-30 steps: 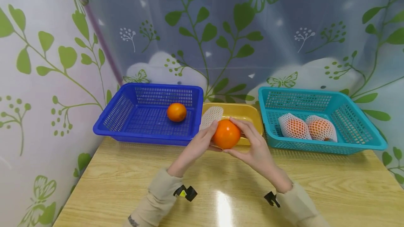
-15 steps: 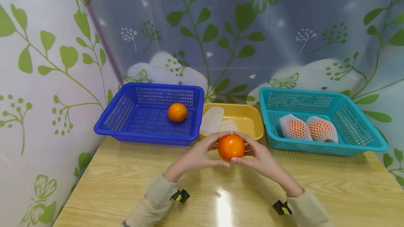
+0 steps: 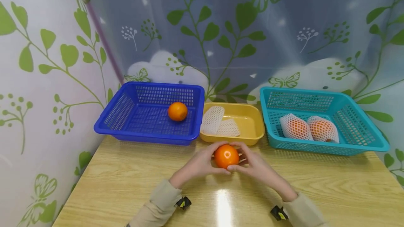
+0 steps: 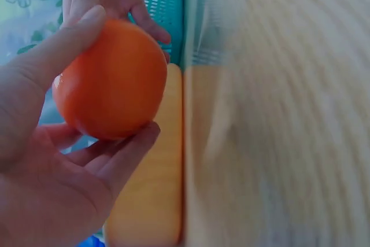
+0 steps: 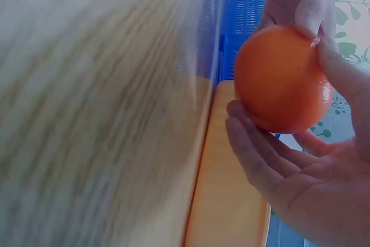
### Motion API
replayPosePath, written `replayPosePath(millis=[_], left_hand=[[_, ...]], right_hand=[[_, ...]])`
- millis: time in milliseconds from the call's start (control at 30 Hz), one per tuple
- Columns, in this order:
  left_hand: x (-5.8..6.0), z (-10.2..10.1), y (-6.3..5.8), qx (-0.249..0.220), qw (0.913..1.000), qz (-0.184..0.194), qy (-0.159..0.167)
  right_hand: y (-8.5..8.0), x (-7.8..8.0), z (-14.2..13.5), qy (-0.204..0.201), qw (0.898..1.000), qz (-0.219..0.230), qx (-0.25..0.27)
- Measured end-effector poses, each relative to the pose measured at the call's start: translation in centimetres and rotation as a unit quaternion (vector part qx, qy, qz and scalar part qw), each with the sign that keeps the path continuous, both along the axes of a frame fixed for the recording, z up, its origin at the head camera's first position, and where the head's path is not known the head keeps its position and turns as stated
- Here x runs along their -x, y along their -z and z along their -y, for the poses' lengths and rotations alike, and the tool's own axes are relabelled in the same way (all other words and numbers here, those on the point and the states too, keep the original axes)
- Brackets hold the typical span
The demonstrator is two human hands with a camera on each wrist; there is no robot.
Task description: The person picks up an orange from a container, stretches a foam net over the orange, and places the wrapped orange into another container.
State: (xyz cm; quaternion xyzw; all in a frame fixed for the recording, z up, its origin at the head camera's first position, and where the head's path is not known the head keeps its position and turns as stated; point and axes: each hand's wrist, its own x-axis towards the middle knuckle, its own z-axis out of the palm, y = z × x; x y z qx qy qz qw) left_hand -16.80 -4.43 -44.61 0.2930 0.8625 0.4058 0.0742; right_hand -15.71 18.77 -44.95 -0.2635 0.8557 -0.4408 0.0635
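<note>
Both hands hold one bare, shiny orange just in front of the yellow tray. My left hand curls its thumb and fingers round the left side. From the right, my right hand grips the same fruit, its thumb tip close to the left thumb in the head view. In the left wrist view the orange sits between thumb and fingertips; the right wrist view shows the fingers of my right hand under it. Two white foam nets lie in the yellow tray.
To the left stands a blue basket with a single orange inside. A teal basket on the right contains two net-wrapped fruits. The wooden table extends in front, with a leaf-patterned curtain behind.
Both hands have brought the orange back from above the yellow tray toward me and lower. The second foam net, earlier hidden behind the hands, now shows in the tray.
</note>
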Motion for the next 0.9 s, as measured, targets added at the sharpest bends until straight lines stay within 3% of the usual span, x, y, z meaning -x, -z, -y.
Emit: replayPosePath(millis=[233,500,700,900], left_hand=[[-0.1,0.0,0.6,0.026,0.9994,0.02,-0.004],[0.0,0.3,1.0,0.023,0.999,0.035,0.018],[0.0,0.6,0.9,0.026,0.9985,0.041,0.026],[0.1,0.7,1.0,0.026,0.9982,0.039,0.039]], right_hand=[[0.5,-0.1,0.3,-0.007,1.0,0.029,-0.002],[0.5,-0.3,0.2,0.001,0.999,0.035,-0.022],[0.2,-0.3,-0.1,-0.025,0.998,0.044,-0.034],[-1.0,0.6,-0.2,-0.02,0.999,0.001,-0.047]])
